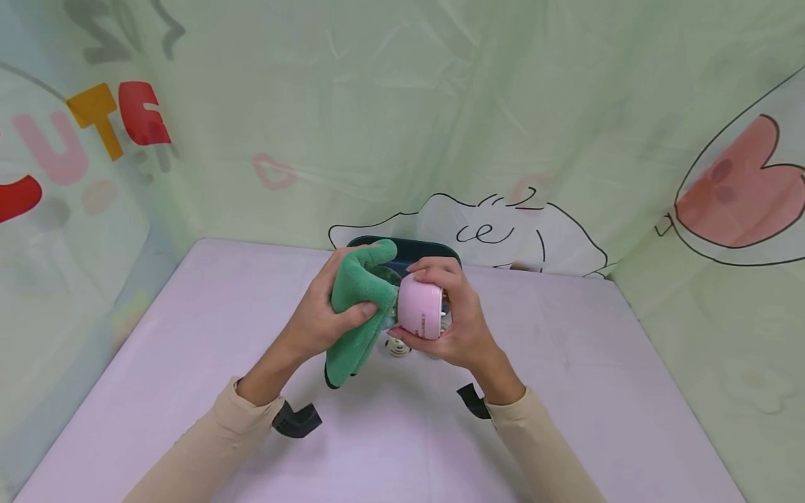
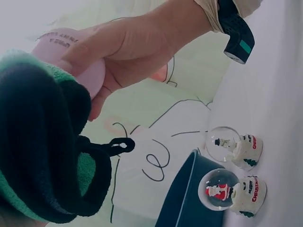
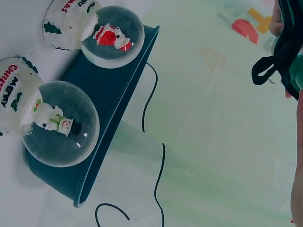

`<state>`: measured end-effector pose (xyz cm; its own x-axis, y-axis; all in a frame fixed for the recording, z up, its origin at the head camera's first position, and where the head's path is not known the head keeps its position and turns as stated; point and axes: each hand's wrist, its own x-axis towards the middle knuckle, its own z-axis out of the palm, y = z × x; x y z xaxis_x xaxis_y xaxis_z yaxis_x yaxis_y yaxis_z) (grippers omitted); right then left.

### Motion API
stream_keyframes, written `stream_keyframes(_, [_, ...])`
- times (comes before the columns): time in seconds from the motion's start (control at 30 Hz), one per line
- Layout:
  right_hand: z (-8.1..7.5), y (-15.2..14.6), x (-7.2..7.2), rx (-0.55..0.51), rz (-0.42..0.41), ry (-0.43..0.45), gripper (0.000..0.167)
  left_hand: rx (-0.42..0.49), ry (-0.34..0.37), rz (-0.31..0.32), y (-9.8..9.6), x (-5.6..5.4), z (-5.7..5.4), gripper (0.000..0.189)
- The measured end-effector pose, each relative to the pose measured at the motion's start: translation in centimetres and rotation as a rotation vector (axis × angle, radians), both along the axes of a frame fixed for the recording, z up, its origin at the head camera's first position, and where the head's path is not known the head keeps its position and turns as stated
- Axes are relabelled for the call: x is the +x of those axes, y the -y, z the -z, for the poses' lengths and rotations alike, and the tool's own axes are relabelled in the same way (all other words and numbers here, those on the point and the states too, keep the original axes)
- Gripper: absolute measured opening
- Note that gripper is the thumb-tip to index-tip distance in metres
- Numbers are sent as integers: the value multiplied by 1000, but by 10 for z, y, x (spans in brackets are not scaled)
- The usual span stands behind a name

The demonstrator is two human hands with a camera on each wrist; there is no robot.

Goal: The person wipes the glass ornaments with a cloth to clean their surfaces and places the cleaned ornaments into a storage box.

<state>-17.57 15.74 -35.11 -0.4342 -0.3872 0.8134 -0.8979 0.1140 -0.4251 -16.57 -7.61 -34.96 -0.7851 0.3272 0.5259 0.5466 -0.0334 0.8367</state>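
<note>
My left hand point(image 1: 327, 311) holds a folded green towel point(image 1: 361, 328) with dark edging, its thumb on the near face. The towel is pressed against the clear rounded part of what looks like a snow globe, most of it hidden by the cloth. With fingers on top and thumb below, my right hand point(image 1: 455, 314) grips that globe's pink base point(image 1: 420, 307), tilted sideways above the table. Dark lettering runs along the base. A black loop point(image 2: 124, 145) hangs from the towel in the left wrist view.
Behind the hands stands a dark teal bin point(image 1: 428, 250) against the printed curtain. Beside it, on the lilac table point(image 1: 553, 419), are a Santa snow globe point(image 3: 113, 40) and a snowman snow globe point(image 3: 61, 125), both on white Christmas bases.
</note>
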Motion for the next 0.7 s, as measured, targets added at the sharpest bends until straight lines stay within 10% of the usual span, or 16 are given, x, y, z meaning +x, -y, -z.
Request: stream_keyframes(0.7, [-4,-5,4,-68,-90,372,77,-51,-92,-14,-5,2,1,76])
